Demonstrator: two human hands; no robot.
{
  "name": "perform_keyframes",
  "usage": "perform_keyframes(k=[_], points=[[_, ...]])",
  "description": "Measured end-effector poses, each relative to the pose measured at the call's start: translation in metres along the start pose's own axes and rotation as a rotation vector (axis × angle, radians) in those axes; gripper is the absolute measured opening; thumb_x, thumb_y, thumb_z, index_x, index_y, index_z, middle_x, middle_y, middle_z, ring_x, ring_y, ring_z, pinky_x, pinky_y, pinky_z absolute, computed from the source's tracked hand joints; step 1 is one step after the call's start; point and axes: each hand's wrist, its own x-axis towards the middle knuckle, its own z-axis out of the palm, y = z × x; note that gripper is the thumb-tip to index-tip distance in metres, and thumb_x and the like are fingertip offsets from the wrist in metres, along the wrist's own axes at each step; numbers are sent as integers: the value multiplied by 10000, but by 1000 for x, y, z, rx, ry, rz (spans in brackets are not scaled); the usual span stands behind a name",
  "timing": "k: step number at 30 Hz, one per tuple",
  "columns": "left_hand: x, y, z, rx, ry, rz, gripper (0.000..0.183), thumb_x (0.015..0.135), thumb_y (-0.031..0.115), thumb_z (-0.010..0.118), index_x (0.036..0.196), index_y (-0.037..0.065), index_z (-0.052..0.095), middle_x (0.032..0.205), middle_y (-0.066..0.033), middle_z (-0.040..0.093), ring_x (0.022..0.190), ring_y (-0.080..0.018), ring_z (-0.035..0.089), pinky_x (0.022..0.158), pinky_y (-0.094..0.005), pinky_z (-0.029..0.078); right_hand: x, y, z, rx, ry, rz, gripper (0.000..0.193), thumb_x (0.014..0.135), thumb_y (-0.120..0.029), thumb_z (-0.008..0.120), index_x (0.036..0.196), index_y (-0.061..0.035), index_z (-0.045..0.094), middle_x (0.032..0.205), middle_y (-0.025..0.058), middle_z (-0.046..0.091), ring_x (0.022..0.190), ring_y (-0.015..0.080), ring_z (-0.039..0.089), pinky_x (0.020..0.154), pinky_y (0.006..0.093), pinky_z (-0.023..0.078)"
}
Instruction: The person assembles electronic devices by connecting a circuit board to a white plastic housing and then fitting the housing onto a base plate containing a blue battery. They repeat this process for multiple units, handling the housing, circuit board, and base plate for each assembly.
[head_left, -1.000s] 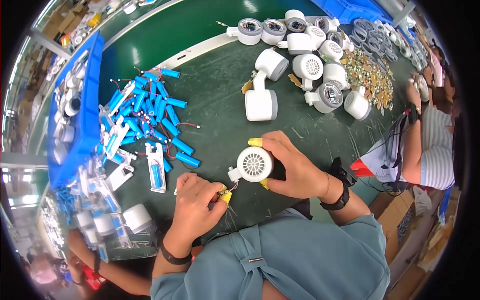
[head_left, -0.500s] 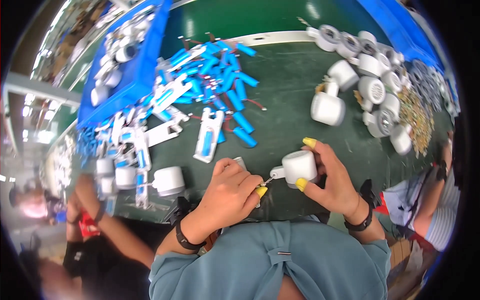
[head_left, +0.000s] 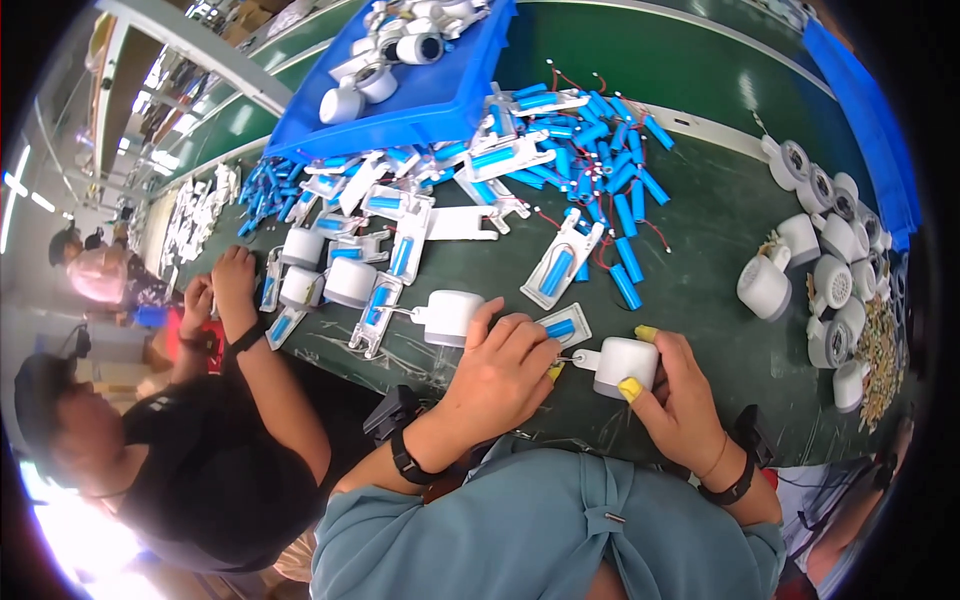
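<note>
My right hand (head_left: 682,398) grips a white round fan-like housing (head_left: 622,366) with a grey rim, between thumb and forefinger, both in yellow finger cots. A short neck on the housing points left, and thin wires (head_left: 568,358) come out of its end. My left hand (head_left: 500,372) is closed in a pinch on these wires, a yellow cot on one fingertip. Just beyond the left hand lies a white handle shell (head_left: 568,326) with a blue battery cell in it, partly hidden by the fingers. Left of that hand stands another white housing (head_left: 450,318), its wires running to a shell.
Loose blue cells (head_left: 622,205) with red wires and white shells (head_left: 400,215) pile up ahead. A blue bin (head_left: 400,135) of white parts stands far left. More housings (head_left: 832,280) and tan wire pieces (head_left: 880,365) lie right. A co-worker's hands (head_left: 228,285) are at left.
The view has swung left, so the table's things appear further right and more of the co-worker shows. Both my hands keep the same hold on the housing and wires.
</note>
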Motion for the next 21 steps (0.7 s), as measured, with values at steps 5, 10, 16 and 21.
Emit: perform_keyframes(k=[5, 10, 16, 21], points=[[-5, -10, 0, 102, 46, -7, 359, 676, 65, 725, 1027, 74, 652, 1018, -82, 580, 1067, -279, 574, 1076, -547, 354, -3, 0, 2, 99, -35, 82, 560, 869, -25, 648, 1375, 55, 424, 1250, 143, 502, 821, 152, 613, 644, 247, 514], [-15, -33, -12, 243, 71, -37, 340, 689, 39, 701, 1023, 69, 644, 997, -83, 582, 1063, -278, 580, 1065, -541, 363, -2, 1, 8, 61, -57, 15, 565, 840, -2, 674, 1350, 55, 437, 1285, 152, 495, 771, 141, 628, 576, 225, 505], [-31, -78, -34, 365, 88, -35, 360, 672, 24, 690, 1024, 67, 633, 994, -91, 594, 1041, -293, 597, 1045, -552, 358, -2, 11, 9, 34, -48, -25, 515, 824, 32, 666, 1298, 52, 463, 1270, 151, 508, 723, 127, 624, 534, 225, 498], [-44, -115, -56, 538, 104, -90, 319, 715, 39, 670, 1032, 72, 650, 979, -79, 594, 1038, -267, 596, 1060, -527, 343, 0, 10, 7, 57, -55, -10, 493, 828, 44, 656, 1292, 35, 491, 1232, 137, 517, 714, 131, 621, 538, 228, 501]])
